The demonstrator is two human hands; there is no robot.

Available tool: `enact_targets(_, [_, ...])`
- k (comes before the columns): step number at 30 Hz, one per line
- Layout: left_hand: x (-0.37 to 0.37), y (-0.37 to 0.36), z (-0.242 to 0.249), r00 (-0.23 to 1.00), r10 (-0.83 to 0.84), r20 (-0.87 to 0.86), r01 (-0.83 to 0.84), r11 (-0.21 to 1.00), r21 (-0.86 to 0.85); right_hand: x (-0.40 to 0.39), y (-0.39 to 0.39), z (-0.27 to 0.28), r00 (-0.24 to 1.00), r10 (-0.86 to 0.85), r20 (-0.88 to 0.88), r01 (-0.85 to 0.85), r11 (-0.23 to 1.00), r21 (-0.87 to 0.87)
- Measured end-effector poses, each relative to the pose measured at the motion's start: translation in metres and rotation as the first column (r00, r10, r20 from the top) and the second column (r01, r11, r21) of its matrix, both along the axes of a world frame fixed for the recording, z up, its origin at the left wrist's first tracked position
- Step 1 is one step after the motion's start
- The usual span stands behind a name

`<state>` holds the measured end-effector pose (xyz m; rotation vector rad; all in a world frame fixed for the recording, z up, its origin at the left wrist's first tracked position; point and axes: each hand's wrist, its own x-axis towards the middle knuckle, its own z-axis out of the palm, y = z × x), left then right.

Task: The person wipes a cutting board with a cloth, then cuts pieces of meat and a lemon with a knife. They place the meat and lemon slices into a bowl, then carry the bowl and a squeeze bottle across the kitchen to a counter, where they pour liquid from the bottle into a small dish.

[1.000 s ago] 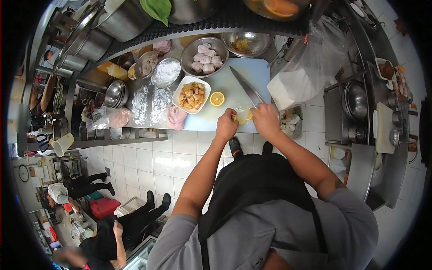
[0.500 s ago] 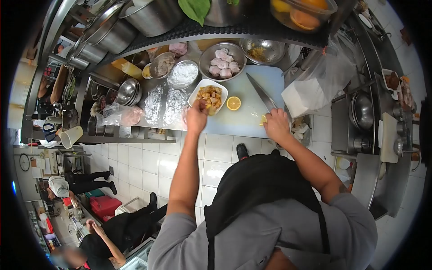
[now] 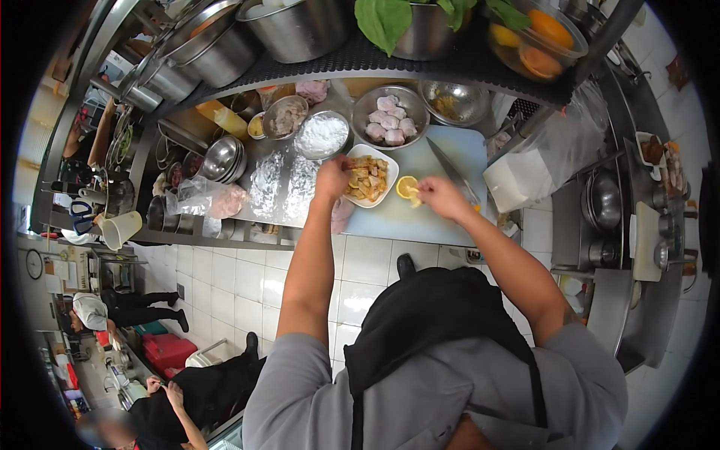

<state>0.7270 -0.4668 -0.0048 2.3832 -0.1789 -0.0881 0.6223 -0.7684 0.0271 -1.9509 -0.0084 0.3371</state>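
Note:
My left hand (image 3: pixel 332 180) is at the left rim of a square white bowl (image 3: pixel 391 172) of golden-brown cooked pieces (image 3: pixel 367 180). Its fingers are bent over the rim; whatever they pinch is hidden. Over the pale cutting board (image 3: pixel 442 226), my right hand (image 3: pixel 444 198) closes its fingertips on a small piece of lemon (image 3: pixel 415 202). Just beside that piece lies a cut lemon half (image 3: pixel 406 186), face up. A large knife (image 3: pixel 452 165) rests on the board beyond my right hand, blade pointing away from me.
Behind the board stand a steel bowl of raw, pale meat pieces (image 3: pixel 391 120) and another steel bowl (image 3: pixel 454 101). White powder fills a bowl (image 3: pixel 322 135) and dusts the counter (image 3: pixel 264 184). Overhead runs a black shelf (image 3: pixel 300 75) with pots. Two other people work at lower left.
My right hand has come left from the board's right side to the lemon half, with a lemon piece in its fingers. My left hand has shifted from over the bowl's front to its left rim.

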Motion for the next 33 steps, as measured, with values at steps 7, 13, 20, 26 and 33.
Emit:
enact_targets(7, [-0.002, 0.003, 0.009, 0.984, -0.014, -0.175, -0.049, 0.934, -0.354, 0.078, 0.073, -0.012, 0.931, -0.097, -0.352, 0.205, 0.937, 0.284])
enact_targets(13, [-0.010, -0.010, 0.009, 0.998, 0.057, 0.020, -0.058, 0.996, 0.074, 0.091, 0.105, -0.047, 0.972, -0.192, 0.132, 0.222, 0.936, -0.274])
enact_targets(20, [-0.049, -0.006, 0.031, 0.930, 0.332, 0.159, -0.315, 0.941, -0.120, 0.085, 0.088, -0.012, 0.956, -0.043, 0.292, 0.132, 0.947, -0.294])
enact_targets(26, [-0.165, 0.030, 0.005, 0.895, 0.415, -0.163, -0.445, 0.853, -0.272, 0.023, -0.054, 0.032, 0.962, -0.051, 0.269, 0.102, 0.978, -0.180])
enact_targets(33, [-0.282, 0.021, -0.057, 0.765, 0.464, -0.448, -0.589, 0.784, -0.195, -0.046, -0.096, -0.019, 0.818, 0.353, 0.453, 0.005, 0.784, -0.621])
